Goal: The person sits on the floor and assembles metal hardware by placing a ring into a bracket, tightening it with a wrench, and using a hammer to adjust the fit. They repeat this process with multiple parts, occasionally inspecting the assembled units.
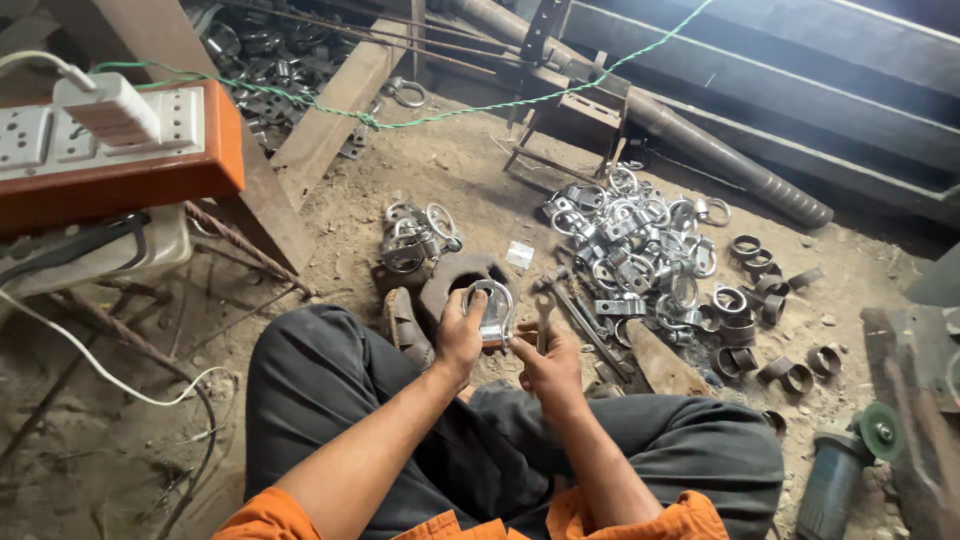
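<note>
Above the lap, in the head view, a shiny, rounded metal clamp (492,312) is gripped by the left hand (458,335); a small spanner (544,318) is pinched upright in the right hand (548,368) beside it.

Silvery metal clamp (490,312) gleams against dark grey trousers (330,390). Orange sleeves (660,520) below. Orange-and-white socket board (120,150) up left, a green cord (450,112) crossing sandy brown floor (440,170), and there's a green-disc grinder (850,460), blue-grey body.
</note>
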